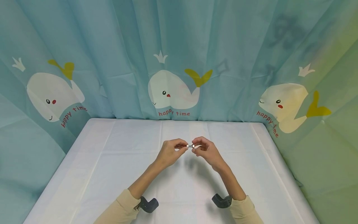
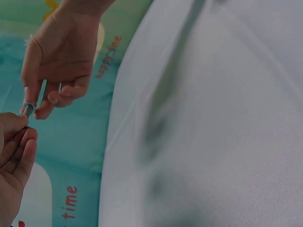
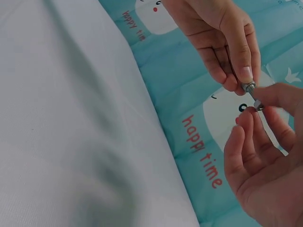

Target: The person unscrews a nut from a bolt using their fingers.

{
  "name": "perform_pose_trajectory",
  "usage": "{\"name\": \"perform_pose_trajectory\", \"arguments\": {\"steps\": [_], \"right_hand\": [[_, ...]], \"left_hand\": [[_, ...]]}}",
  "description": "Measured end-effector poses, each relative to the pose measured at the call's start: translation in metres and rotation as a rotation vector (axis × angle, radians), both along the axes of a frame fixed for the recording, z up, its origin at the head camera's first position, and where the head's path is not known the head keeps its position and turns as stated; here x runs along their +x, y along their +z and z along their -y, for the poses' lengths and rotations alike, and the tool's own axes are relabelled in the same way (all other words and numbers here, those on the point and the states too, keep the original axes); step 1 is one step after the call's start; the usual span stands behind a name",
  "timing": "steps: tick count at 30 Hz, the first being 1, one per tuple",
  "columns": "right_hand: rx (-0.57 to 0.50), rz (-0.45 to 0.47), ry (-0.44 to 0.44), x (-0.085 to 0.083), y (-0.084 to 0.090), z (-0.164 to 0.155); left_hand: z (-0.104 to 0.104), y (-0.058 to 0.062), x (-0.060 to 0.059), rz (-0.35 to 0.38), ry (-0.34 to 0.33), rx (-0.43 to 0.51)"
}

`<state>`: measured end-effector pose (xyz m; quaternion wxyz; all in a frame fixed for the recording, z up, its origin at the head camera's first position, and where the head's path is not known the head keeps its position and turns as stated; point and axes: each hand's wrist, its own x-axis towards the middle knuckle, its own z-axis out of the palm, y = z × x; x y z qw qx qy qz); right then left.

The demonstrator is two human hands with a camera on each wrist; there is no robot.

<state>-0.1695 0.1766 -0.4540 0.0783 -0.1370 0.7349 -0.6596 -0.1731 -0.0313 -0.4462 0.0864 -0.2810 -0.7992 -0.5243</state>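
A small silvery metal bolt point(image 1: 190, 146) is held level between both hands, above the table. My left hand point(image 1: 168, 153) pinches its left end between thumb and fingertips. At the opposite end, my right hand point(image 1: 209, 153) has its thumb and fingers around a wider hex-shaped piece point(image 3: 258, 105). The bare shank shows in the short gap between the hands. In the right wrist view a round, ringed end point(image 3: 248, 87) of the bolt sticks out below the left thumb. Fingertips cover part of the bolt in the left wrist view.
A white cloth covers the table point(image 1: 126, 174), and the arms' shadows fall on it. Blue-green curtains point(image 1: 120, 62) with whale prints and "happy time" lettering hang behind and on both sides. Dark curved devices point(image 1: 149, 205) sit at both wrists, by beige sleeves point(image 1: 120, 208).
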Motion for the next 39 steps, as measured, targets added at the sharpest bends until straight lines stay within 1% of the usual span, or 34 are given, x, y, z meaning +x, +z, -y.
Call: {"name": "perform_pose_trajectory", "arguments": {"steps": [5, 9, 17, 23, 29, 34, 39], "right_hand": [[0.045, 0.074, -0.044, -0.0004, 0.0012, 0.0017], [0.054, 0.095, -0.057, -0.0010, 0.0002, 0.0019], [-0.014, 0.036, -0.019, -0.0011, -0.0008, -0.0010], [-0.024, -0.012, 0.011, -0.0005, -0.0018, -0.0023], [-0.036, -0.023, 0.021, -0.0005, -0.0019, -0.0015], [-0.060, 0.036, 0.022, 0.0000, -0.0005, 0.0000], [-0.045, 0.110, -0.033, -0.0008, -0.0006, 0.0029]], "left_hand": [[-0.0006, 0.0007, 0.0003, 0.006, 0.007, -0.012], [-0.0012, 0.0007, 0.0009, 0.006, 0.003, -0.014], [-0.0004, 0.0009, 0.0007, 0.009, 0.000, -0.015], [-0.0002, 0.0000, 0.0009, -0.007, -0.013, 0.007], [0.0004, 0.0002, 0.0009, -0.001, -0.012, 0.008], [0.0006, 0.0000, 0.0001, 0.007, -0.006, 0.013], [0.0006, -0.0002, -0.0003, 0.023, 0.005, 0.008]]}}
